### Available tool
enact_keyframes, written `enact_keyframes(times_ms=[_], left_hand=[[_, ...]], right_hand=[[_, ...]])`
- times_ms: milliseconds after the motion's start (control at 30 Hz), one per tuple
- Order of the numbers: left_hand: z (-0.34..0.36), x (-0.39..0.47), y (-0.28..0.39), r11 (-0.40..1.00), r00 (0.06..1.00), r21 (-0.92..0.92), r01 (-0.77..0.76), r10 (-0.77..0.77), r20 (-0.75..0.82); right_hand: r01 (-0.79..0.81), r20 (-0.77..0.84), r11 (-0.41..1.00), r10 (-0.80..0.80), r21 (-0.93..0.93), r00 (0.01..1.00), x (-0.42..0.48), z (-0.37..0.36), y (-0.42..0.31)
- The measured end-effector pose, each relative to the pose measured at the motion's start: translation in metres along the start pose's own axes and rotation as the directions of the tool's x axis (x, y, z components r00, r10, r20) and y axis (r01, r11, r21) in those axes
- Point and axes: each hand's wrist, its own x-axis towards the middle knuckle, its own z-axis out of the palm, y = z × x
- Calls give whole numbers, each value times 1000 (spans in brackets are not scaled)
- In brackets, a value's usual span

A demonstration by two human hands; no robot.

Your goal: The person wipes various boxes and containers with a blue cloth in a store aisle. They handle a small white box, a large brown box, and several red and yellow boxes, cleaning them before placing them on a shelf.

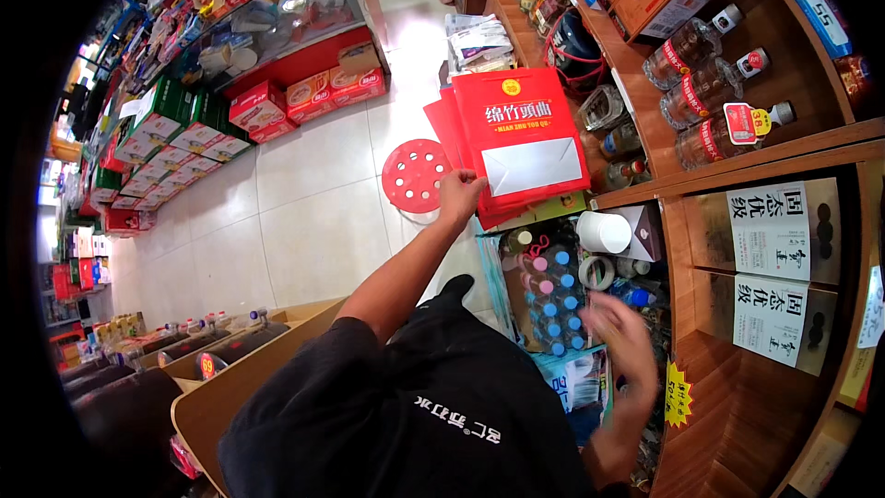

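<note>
My left hand [462, 199] pinches the left edge of a red paper gift bag [522, 107], which lies flat on top of more red bags. Gold and white writing covers its upper part, and its folded base shows as a white panel [532, 166]. Motion blurs my right hand [622, 339], whose fingers look apart with nothing visible in them. It hovers beside a carton of plastic bottles with blue and pink caps [556, 304]. A white paper cup [603, 232] and a roll of tape [596, 272] are just beyond that hand.
A red plastic stool [415, 176] stands on the tiled floor left of the bags. Wooden shelves [664, 187] with glass liquor bottles [702, 90] and boxes rise on the right. Stacked green cartons [155, 124] and a glass counter [297, 14] are at the left; dark jars [228, 349] stand lower left.
</note>
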Motion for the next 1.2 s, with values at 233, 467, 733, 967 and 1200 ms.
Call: enact_keyframes(times_ms=[233, 467, 733, 967, 1200], left_hand=[[14, -13, 47, 989, 995, -115, 93, -98, -32], [35, -57, 74, 966, 942, 177, -191, 231, -245], [31, -92, 99, 961, 991, -248, -119, 100, -89], [20, -84, 87, 866, 994, -497, -45, 90, 67], [18, -37, 62, 850, 933, -470, 236, -64, 354]], right_hand=[[239, -73, 633, -426, -737, 902, 239, 66, -1], [249, -46, 686, -381, -684, 924, 257, 81, 4], [403, 55, 765, -437, -503, 898, 255, 78, -1], [229, 118, 973, -227, -6, 967, 235, 61, -34], [160, 84, 980, -170, 115, 982, 221, 61, -56]])
